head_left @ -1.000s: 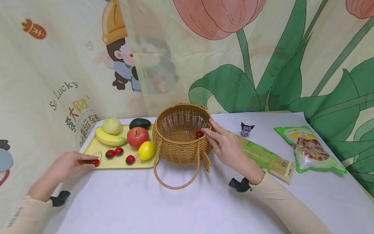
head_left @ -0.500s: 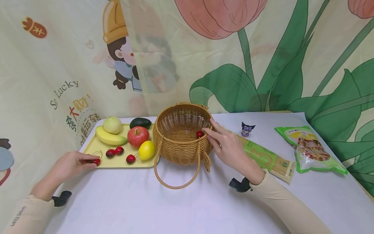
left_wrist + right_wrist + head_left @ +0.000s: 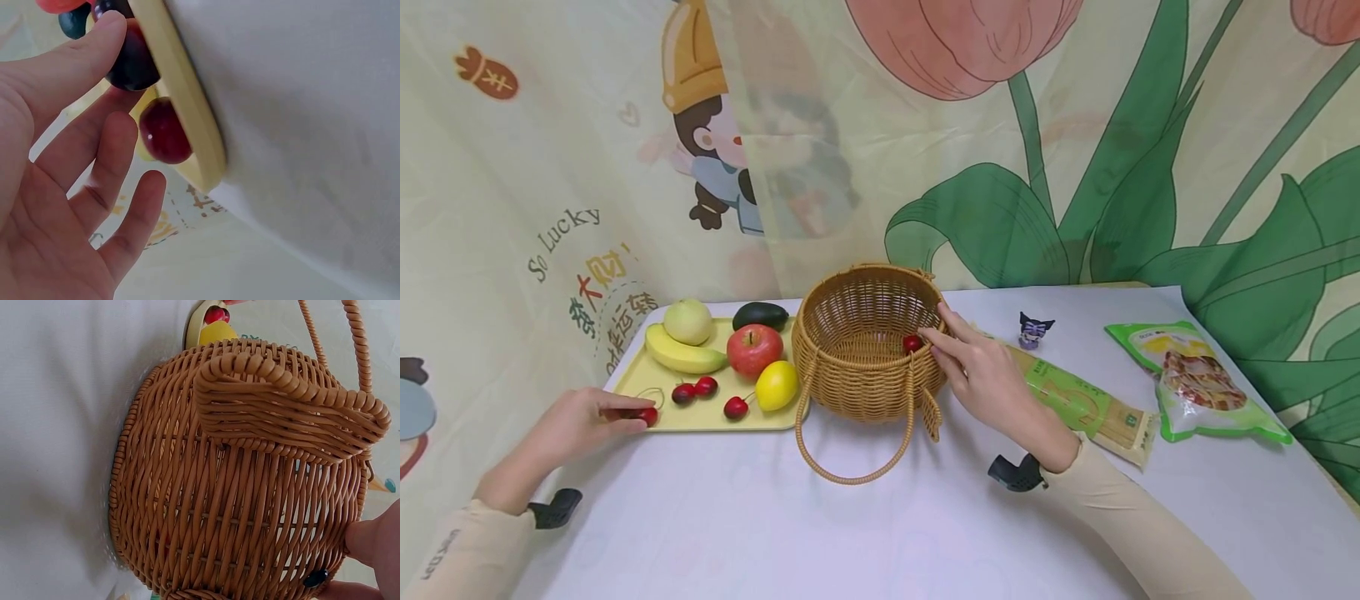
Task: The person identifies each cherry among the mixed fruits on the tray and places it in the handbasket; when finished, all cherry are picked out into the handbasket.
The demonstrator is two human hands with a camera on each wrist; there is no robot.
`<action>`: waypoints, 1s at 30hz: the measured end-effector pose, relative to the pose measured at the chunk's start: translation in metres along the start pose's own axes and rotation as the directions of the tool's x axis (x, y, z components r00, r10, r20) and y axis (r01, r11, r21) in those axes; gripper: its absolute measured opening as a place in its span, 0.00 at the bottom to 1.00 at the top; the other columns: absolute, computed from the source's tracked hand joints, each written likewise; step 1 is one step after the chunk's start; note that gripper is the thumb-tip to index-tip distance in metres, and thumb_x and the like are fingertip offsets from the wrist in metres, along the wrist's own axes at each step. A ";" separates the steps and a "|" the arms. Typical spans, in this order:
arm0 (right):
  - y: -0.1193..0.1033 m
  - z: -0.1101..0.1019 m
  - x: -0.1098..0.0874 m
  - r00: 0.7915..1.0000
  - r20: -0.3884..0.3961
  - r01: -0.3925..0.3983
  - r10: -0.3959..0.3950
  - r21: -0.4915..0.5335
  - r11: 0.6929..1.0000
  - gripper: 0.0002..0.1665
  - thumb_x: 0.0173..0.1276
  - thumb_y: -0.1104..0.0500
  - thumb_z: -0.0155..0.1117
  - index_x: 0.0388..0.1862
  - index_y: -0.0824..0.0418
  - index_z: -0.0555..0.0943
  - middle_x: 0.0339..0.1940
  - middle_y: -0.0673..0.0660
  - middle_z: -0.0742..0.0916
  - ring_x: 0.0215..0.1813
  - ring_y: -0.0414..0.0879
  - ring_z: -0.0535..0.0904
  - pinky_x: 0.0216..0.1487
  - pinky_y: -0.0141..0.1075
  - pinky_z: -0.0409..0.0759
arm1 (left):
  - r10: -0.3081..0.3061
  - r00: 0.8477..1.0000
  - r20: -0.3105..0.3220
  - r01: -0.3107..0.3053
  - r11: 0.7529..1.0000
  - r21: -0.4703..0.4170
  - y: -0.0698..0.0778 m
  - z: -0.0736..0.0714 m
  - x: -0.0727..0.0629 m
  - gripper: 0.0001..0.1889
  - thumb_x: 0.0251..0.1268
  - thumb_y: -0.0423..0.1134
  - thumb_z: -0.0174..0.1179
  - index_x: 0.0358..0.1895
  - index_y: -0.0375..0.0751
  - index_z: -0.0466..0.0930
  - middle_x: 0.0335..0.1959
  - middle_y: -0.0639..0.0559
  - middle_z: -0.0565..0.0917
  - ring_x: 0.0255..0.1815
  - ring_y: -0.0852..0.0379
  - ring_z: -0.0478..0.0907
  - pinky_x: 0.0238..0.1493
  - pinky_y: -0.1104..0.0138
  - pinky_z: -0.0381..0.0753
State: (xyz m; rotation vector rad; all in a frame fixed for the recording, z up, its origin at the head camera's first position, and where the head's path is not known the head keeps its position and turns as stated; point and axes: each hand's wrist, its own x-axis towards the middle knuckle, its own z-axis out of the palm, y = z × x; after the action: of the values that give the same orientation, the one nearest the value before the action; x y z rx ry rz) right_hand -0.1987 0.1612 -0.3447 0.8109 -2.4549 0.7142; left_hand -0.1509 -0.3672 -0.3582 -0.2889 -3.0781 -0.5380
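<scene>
At the near left corner of the yellow tray, my left hand pinches a dark red cherry between thumb and index finger. Another cherry rests against the tray's rim beside the curled lower fingers. Several more lie on the tray, including a cherry near the lemon. My right hand holds the right rim of the round wicker basket; its thumb shows at the rim in the right wrist view. Inside the basket sits one red cherry.
A banana, a pale green round fruit, an apple and a dark green avocado-like fruit share the tray. Right of the basket lie a noodle packet, a small figurine and a green-edged food bag. The basket handle hangs forward.
</scene>
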 end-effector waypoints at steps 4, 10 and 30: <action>0.000 0.000 0.000 1.000 0.000 -0.002 0.002 -0.003 1.000 0.20 0.76 0.63 0.62 0.64 0.57 0.83 0.76 0.68 0.73 0.16 0.35 0.58 0.22 0.29 0.65 | 0.012 1.000 0.018 -0.011 1.000 -0.025 0.001 -0.005 0.002 0.18 0.56 0.39 0.76 0.50 0.36 0.90 0.43 0.38 0.91 0.29 0.71 0.68 0.28 0.71 0.68; -0.001 0.000 0.000 1.000 -0.002 0.001 -0.001 -0.005 1.000 0.20 0.75 0.63 0.63 0.64 0.58 0.83 0.76 0.68 0.73 0.19 0.40 0.66 0.24 0.29 0.66 | 0.069 0.998 -0.013 -0.070 0.997 -0.037 0.004 -0.018 0.005 0.14 0.56 0.38 0.76 0.47 0.39 0.92 0.27 0.54 0.87 0.25 0.71 0.66 0.23 0.71 0.67; -0.002 0.000 0.000 1.000 -0.002 0.005 -0.005 0.000 1.000 0.20 0.76 0.62 0.63 0.64 0.57 0.84 0.75 0.68 0.73 0.25 0.50 0.77 0.24 0.32 0.68 | 0.220 0.961 0.165 -0.232 0.971 0.054 0.104 -0.094 0.093 0.19 0.58 0.38 0.75 0.54 0.43 0.89 0.31 0.53 0.91 0.19 0.61 0.68 0.21 0.70 0.66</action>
State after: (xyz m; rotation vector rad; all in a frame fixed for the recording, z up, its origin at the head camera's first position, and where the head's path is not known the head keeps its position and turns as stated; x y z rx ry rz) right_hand -0.1977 0.1600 -0.3443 0.8152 -2.4506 0.7130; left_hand -0.2261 -0.2862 -0.2320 -0.7042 -3.1431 -0.4119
